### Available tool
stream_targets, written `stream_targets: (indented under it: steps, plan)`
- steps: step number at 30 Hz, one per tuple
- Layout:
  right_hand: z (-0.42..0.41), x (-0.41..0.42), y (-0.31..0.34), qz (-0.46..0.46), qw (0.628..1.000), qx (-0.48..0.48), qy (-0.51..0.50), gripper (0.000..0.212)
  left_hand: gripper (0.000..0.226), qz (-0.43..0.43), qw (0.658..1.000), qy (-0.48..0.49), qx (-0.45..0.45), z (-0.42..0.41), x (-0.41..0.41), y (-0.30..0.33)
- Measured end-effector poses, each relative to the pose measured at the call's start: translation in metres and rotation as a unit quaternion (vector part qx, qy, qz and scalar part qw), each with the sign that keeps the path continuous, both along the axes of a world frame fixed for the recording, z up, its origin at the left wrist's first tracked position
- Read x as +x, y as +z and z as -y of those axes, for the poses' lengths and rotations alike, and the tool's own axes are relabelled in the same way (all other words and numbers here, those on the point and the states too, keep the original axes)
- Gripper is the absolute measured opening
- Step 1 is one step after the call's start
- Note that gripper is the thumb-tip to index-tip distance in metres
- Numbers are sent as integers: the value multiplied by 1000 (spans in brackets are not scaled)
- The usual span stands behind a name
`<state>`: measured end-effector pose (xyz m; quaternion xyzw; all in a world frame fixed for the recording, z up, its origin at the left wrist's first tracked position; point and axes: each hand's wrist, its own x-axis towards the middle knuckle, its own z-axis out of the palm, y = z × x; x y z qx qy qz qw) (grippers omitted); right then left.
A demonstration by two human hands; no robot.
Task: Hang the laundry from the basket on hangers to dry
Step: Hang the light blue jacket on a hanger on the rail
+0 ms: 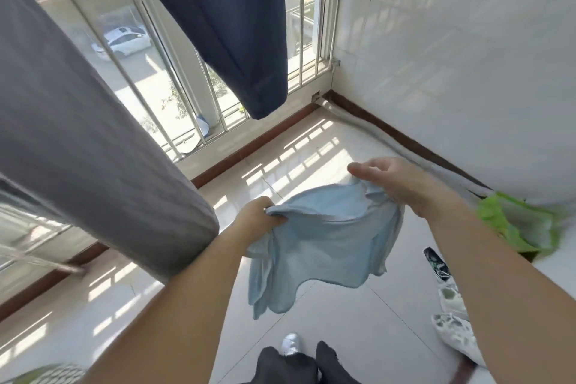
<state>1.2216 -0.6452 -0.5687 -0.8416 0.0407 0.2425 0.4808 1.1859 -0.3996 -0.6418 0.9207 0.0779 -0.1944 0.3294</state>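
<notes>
We hold a light blue garment (324, 237) stretched between both hands above the tiled floor (358, 321), near the middle of the view. Our left hand (258, 218) grips the cloth's edge at about nine o'clock of the garment, fingers curled round a bunched fold. Our right hand (396, 181) holds the opposite edge at about two o'clock, with the lower fingers tucked into the fabric and the thumb and forefinger extended loosely above it. The rest of the cloth hangs down in soft folds toward six o'clock.

At ten o'clock a grey garment (81, 134) hangs close to the camera, and at twelve o'clock a dark navy garment (224, 25) hangs in front of the barred window (308, 15). Through the bars we see a white car (124, 40) below. At three o'clock a green and white bag (514, 221) lies by the white tiled wall (452, 56). White shoes (455, 315) sit at four o'clock. We can read no writing or labels on anything.
</notes>
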Motion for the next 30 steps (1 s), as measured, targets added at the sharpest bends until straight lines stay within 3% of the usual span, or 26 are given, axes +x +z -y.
stream_targets:
  steps: [3,8,12,16,21,26,30]
  plan:
    - [5,-10,-17,-20,982,-151,108,56,12,38,999,18,-3,9,-15,2]
    - [18,-30,-45,-63,906,-334,253,47,18,42,997,56,-18,20,-37,12]
    - [25,-43,-57,-25,881,-397,257,26,10,66,989,129,23,24,-58,12]
    - [23,-54,-54,79,917,-341,189,34,22,132,974,171,65,32,-79,11]
    - [12,-74,-55,106,946,-275,132,28,20,179,957,212,89,45,-103,7]
    - [10,-91,-55,215,939,-266,26,15,17,113,951,251,140,38,-129,-1]
    - [3,-96,-52,210,937,-280,24,4,17,28,934,271,233,32,-154,4]
